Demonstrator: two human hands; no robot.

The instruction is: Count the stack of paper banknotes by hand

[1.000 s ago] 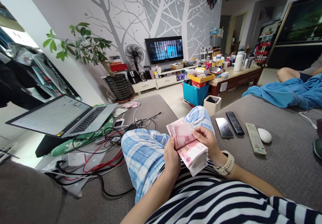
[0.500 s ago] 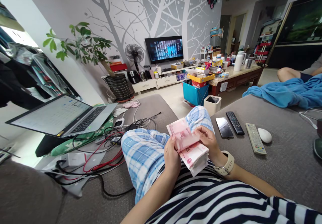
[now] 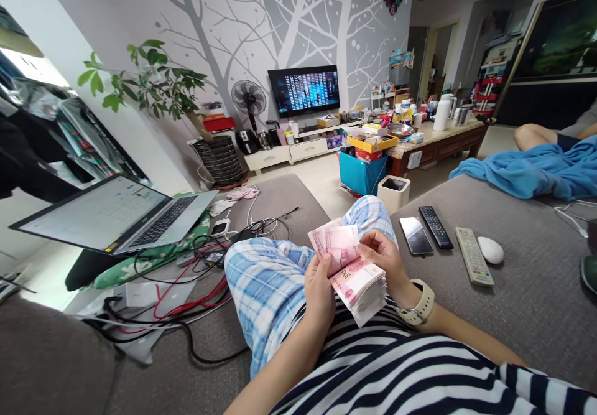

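Note:
A thick stack of pink banknotes (image 3: 361,284) is bent over above my lap, its near part showing a fan of white edges. My left hand (image 3: 319,287) grips the stack from the left, the thumb lying on the notes near the fold. Beyond the fold, the flipped banknotes (image 3: 333,241) stand up and lean away from me. At their right edge my right hand (image 3: 385,259) pinches a note between thumb and fingers. A watch with a pale strap (image 3: 420,303) is on my right wrist.
On the sofa (image 3: 522,309) to my right lie a phone (image 3: 416,236), a black remote (image 3: 435,227), a beige remote (image 3: 474,256) and a white mouse (image 3: 490,250). An open laptop (image 3: 158,216) and tangled cables (image 3: 205,303) are at left. Another person's leg (image 3: 536,136) shows at far right.
The upper note has been turned away over the fold, and the printed face of the near stack is plainer. Both hands stay in nearly the same place.

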